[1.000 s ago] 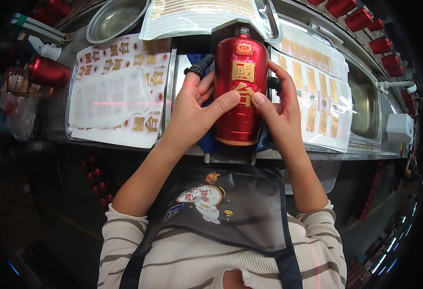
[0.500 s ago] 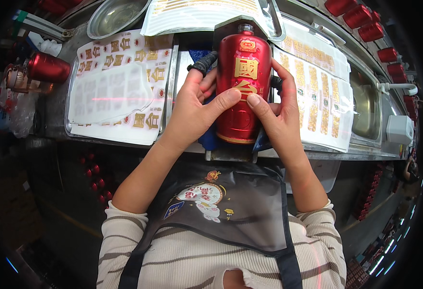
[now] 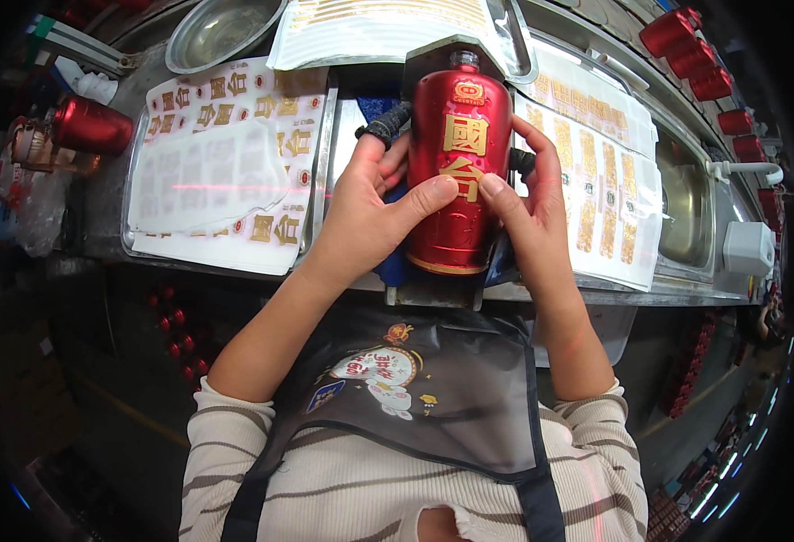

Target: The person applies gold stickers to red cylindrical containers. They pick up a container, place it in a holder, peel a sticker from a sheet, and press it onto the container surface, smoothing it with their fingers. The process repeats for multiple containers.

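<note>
The left hand (image 3: 361, 212) and right hand (image 3: 534, 203) each have their grip closed on the red bottle (image 3: 458, 226) (thumbs (image 3: 433, 192) against its gold lettering (image 3: 466, 134)), near the tabletop's (image 3: 85, 221) front edge, between printed sheets (image 3: 212, 95).

I am in a workshop or on a factory floor: the red bottle (image 3: 459, 161) I hold has many lookalikes, lined up as red containers (image 3: 686, 58) past the metal bench (image 3: 97, 210) and clustered low (image 3: 174, 318) on my left. Gold-printed sheets (image 3: 587, 194) lie on both sides, a steel sink (image 3: 689, 226) sits at my right, I wear an apron (image 3: 469, 411), and a yellow line (image 3: 137, 418) crosses the dark floor (image 3: 126, 361).
</note>
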The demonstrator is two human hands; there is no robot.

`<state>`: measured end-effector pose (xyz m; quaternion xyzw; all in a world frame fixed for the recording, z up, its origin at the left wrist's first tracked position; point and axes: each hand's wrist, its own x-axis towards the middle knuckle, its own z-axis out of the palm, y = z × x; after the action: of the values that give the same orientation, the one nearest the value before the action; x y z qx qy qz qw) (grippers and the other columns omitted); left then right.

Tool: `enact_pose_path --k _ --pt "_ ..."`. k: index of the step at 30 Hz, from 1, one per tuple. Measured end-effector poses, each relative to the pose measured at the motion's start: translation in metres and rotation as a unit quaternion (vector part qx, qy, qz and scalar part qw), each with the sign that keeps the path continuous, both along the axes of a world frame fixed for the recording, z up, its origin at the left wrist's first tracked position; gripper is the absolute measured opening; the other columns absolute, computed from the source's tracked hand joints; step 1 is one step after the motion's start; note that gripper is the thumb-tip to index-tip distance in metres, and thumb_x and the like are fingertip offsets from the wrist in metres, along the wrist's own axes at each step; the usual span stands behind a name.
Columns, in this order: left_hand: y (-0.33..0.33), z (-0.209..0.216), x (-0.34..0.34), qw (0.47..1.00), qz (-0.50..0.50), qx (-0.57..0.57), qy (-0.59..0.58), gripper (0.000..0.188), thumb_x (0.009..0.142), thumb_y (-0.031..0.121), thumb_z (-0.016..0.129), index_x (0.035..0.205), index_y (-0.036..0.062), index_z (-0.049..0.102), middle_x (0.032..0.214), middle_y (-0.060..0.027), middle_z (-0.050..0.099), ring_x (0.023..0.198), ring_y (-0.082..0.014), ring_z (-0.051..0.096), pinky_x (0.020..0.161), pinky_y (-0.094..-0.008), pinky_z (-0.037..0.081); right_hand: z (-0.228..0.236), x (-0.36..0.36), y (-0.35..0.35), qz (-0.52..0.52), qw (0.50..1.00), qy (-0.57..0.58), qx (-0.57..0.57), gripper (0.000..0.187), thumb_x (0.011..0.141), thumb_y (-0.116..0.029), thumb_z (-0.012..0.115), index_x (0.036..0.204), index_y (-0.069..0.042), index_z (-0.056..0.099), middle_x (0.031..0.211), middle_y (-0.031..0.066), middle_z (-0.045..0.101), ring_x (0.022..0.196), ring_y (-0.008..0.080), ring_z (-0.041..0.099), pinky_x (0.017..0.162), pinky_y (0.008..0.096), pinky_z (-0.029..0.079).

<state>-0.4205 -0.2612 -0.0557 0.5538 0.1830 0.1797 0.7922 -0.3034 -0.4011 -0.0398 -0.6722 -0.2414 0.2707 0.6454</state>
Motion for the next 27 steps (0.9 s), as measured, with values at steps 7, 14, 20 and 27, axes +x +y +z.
enact_pose_path --k 7,14,20,27 --pt "-0.010 0.008 0.000 0.996 0.015 0.085 0.039 0.058 0.083 0.024 0.083 0.113 -0.0005 0.040 0.123 -0.0217 0.060 0.118 -0.0231 0.059 0.105 -0.0386 0.042 -0.015 0.082 -0.030 -0.180 0.943 0.275 0.060 0.031 0.096 -0.030 0.058 0.109 -0.004 0.065 0.086 0.0033 0.065 0.060 0.0094 0.058 0.054 0.0260 0.047" --pt "-0.016 0.003 0.002 0.991 0.061 0.114 0.032 0.059 0.081 0.022 0.083 0.117 -0.0043 0.044 0.117 -0.0225 0.063 0.110 -0.0238 0.064 0.095 -0.0361 0.050 0.059 0.018 0.011 0.133 0.899 -0.418 0.004 0.025 0.080 0.000 0.074 0.103 0.000 0.062 0.087 0.0107 0.064 0.078 0.0192 0.064 0.071 0.0286 0.051" --pt "-0.014 0.011 0.000 0.991 -0.004 0.113 0.072 0.071 0.085 0.012 0.078 0.137 -0.0061 0.033 0.140 -0.0212 0.048 0.129 -0.0222 0.051 0.108 -0.0365 0.042 0.074 0.080 0.065 0.072 0.856 -0.512 -0.001 0.024 0.080 -0.005 0.076 0.100 -0.001 0.064 0.082 0.0099 0.067 0.074 0.0192 0.067 0.070 0.0273 0.052" --pt "-0.008 0.015 -0.001 0.993 -0.020 0.083 0.085 0.063 0.084 0.012 0.080 0.127 -0.0043 0.037 0.139 -0.0230 0.047 0.129 -0.0231 0.050 0.108 -0.0371 0.041 0.062 0.068 0.042 -0.035 0.923 -0.382 0.016 0.018 0.080 0.000 0.073 0.095 -0.001 0.063 0.081 0.0107 0.067 0.074 0.0200 0.068 0.067 0.0288 0.053"
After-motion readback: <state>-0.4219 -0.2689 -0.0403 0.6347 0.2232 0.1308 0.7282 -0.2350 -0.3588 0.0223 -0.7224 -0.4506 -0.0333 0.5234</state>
